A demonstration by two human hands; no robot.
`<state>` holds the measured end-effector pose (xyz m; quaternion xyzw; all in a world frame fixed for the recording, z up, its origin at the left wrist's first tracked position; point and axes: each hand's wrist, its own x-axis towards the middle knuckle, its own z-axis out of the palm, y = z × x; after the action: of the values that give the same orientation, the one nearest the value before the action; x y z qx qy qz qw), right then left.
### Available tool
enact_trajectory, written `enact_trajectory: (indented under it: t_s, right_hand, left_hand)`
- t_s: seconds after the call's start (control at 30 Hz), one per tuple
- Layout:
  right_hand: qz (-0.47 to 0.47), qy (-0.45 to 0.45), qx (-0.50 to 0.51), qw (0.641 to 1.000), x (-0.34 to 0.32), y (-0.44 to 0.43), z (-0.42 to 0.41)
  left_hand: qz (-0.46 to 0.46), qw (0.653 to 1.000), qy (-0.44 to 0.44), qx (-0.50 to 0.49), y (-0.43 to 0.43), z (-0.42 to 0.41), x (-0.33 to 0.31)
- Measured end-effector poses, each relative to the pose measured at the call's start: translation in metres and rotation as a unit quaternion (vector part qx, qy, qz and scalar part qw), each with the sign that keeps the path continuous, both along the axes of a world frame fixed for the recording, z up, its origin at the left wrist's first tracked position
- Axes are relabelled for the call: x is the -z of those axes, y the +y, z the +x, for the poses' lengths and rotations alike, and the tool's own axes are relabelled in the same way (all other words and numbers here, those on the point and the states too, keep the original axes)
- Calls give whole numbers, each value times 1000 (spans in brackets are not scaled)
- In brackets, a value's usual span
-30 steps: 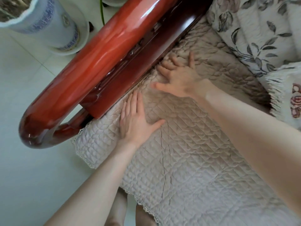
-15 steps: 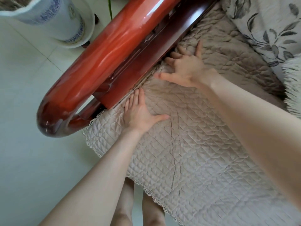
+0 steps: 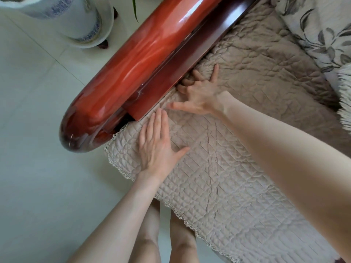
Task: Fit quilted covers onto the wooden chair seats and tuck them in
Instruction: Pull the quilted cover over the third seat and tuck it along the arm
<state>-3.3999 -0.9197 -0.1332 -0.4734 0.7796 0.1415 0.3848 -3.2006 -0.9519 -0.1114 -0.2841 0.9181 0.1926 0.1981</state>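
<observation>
A beige quilted cover (image 3: 237, 177) with a lace edge lies over the chair seat and runs up against the glossy red wooden armrest (image 3: 133, 63). My left hand (image 3: 157, 147) rests flat on the cover near the front corner, fingers together and pointing at the armrest. Spread out, my right hand (image 3: 199, 92) sits further back with its fingertips pushed into the gap between the cover and the dark wooden side rail (image 3: 190, 59). The tips of those fingers are hidden in the gap. Neither hand grips anything.
A blue-and-white ceramic pot (image 3: 62, 18) stands on the pale tiled floor (image 3: 38, 149) at the upper left. A floral cushion (image 3: 322, 29) lies on the seat at the upper right. My bare legs (image 3: 167, 234) stand against the seat's front edge.
My right hand has pushed its fingers deeper into the gap beside the rail. My left hand stays flat on the cover near the front corner. The view has shifted slightly.
</observation>
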Motion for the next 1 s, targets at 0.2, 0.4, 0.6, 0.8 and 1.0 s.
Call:
enact_trajectory:
  t_s: [0.2,0.4,0.6,0.8,1.0]
  right_hand:
    - [14,-2,19,1000,4,-3,2]
    - [-20,-9,39,999,1,2,4]
    - [-102,-27,-23,994,-20,14,17]
    - [-31,-21,-27,999,-7,-1,32]
    - [6,12,-28,1000,9,-12,45]
  left_hand:
    - [74,996,-51,-20,-9,-8,11]
    - [161,977,-118,-71,-30,-32,29]
    - [42,996,54,-65,-13,26,14]
    - [41,998,-8,-54,-10,37,12]
    - [87,989,-107,-55,-27,18,31]
